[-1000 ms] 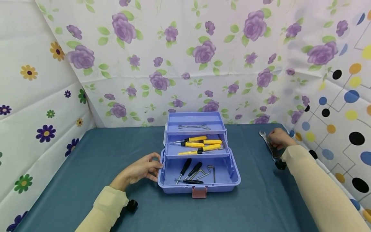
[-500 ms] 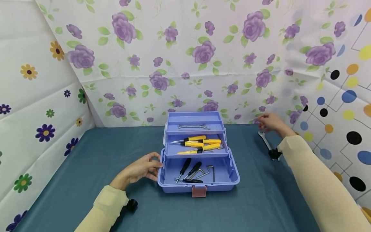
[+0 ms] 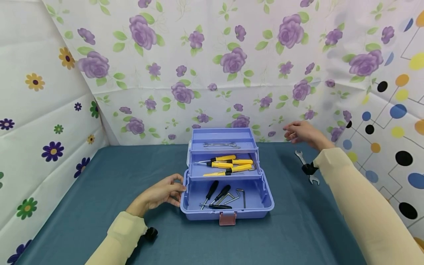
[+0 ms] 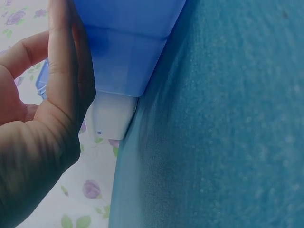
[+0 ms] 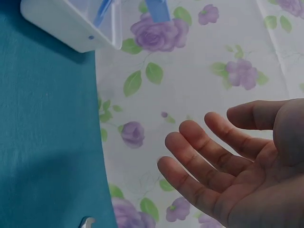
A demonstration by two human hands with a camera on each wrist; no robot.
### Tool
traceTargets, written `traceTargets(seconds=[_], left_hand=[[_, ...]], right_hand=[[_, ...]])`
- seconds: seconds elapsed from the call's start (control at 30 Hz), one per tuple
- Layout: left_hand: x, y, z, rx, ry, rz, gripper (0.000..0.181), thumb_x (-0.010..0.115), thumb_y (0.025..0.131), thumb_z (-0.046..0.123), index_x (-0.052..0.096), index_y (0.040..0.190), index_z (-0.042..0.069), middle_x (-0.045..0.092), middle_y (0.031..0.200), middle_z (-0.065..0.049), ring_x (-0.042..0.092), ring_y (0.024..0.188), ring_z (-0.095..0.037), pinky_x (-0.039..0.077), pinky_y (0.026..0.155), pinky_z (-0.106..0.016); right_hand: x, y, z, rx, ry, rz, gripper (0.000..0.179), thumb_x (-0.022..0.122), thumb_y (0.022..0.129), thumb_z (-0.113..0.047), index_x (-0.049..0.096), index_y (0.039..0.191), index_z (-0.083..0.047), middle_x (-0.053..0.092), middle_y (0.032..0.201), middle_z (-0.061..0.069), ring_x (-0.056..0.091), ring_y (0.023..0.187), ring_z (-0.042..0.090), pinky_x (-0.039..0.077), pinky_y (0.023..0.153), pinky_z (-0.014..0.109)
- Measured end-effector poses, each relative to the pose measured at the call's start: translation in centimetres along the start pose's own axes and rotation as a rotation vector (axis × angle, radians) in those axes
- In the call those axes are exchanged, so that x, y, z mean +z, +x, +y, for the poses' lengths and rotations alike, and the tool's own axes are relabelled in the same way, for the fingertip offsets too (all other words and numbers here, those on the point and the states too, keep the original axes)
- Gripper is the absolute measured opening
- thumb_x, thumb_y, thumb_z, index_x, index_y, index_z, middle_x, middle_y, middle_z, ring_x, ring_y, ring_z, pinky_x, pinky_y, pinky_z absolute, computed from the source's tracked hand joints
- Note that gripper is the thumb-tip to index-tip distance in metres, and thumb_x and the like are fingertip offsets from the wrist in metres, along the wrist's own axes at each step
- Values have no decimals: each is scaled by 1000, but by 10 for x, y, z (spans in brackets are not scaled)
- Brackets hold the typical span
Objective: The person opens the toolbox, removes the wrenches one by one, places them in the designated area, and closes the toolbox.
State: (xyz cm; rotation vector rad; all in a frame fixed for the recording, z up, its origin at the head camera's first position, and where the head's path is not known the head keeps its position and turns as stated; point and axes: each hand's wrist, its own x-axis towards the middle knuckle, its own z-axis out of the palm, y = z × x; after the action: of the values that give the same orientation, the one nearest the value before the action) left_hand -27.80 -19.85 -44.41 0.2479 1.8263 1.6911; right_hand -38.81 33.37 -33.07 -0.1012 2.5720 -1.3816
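Observation:
My left hand (image 3: 165, 191) holds the left side of an open blue toolbox (image 3: 261, 212), its thumb at the rim; in the left wrist view the hand (image 4: 61, 90) lies along the outer wall. Yellow-handled screwdrivers (image 3: 222, 165) lie in the middle tray, wrenches (image 3: 219, 144) in the top tray. Black-handled screwdrivers (image 3: 212, 190) and hex keys (image 3: 244, 198) lie in the bottom. My right hand (image 3: 303, 133) is raised at the back right, holding nothing, fingers loosely bent in the right wrist view. Below it a double open-end wrench (image 3: 299, 156) lies on the table, partly hidden by the wrist camera.
The toolbox stands mid-table on a dark teal cloth (image 3: 132, 165), with a pinkish latch (image 3: 227, 219) at its front. A flowered curtain (image 3: 212, 106) closes off the back; patterned sheets (image 3: 397, 147) hang at the sides.
My right hand has come up off the wrench and moved back and to the left, leaving the wrench on the table. My left hand stays at the toolbox.

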Motion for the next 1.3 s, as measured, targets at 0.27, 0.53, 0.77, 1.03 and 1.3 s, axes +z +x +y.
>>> traceTargets(seconds=[0.27, 0.53, 0.77, 1.03, 1.3], left_hand=[[0, 0, 1, 3, -15, -3, 32, 63, 102, 12, 41, 124, 2, 66, 85, -11, 68, 71, -17, 64, 65, -32], [1, -1, 0, 4, -14, -2, 32, 63, 102, 12, 42, 124, 2, 67, 86, -12, 68, 71, -17, 64, 65, -33], [0, 0, 0, 2, -9, -2, 32, 63, 102, 13, 41, 124, 2, 67, 85, -12, 68, 71, -17, 64, 66, -33], [-1, -1, 1, 2, -10, -1, 29, 62, 102, 13, 42, 121, 4, 66, 85, -11, 68, 71, -17, 64, 66, -33], [0, -1, 1, -3, -12, 0, 27, 61, 102, 12, 42, 120, 4, 66, 87, -11, 68, 73, -18, 64, 67, -34]], right_hand=[[3, 2, -10, -6, 5, -15, 49, 40, 115, -28, 47, 147, 8, 72, 105, 3, 72, 95, 16, 62, 78, 27], [12, 4, -21, -16, 30, -49, 51, 41, 114, -32, 48, 150, 4, 67, 122, 15, 70, 106, 21, 61, 92, 39], [22, 5, -37, -62, 70, -80, 52, 45, 113, -35, 52, 146, 4, 67, 124, 17, 68, 114, 27, 58, 99, 43], [40, 4, -62, -135, 33, -124, 50, 44, 114, -34, 53, 147, 2, 66, 129, 21, 66, 120, 34, 58, 99, 41], [51, 9, -73, -140, 36, -153, 48, 46, 113, -35, 55, 146, -1, 66, 131, 20, 69, 114, 26, 57, 101, 43]])
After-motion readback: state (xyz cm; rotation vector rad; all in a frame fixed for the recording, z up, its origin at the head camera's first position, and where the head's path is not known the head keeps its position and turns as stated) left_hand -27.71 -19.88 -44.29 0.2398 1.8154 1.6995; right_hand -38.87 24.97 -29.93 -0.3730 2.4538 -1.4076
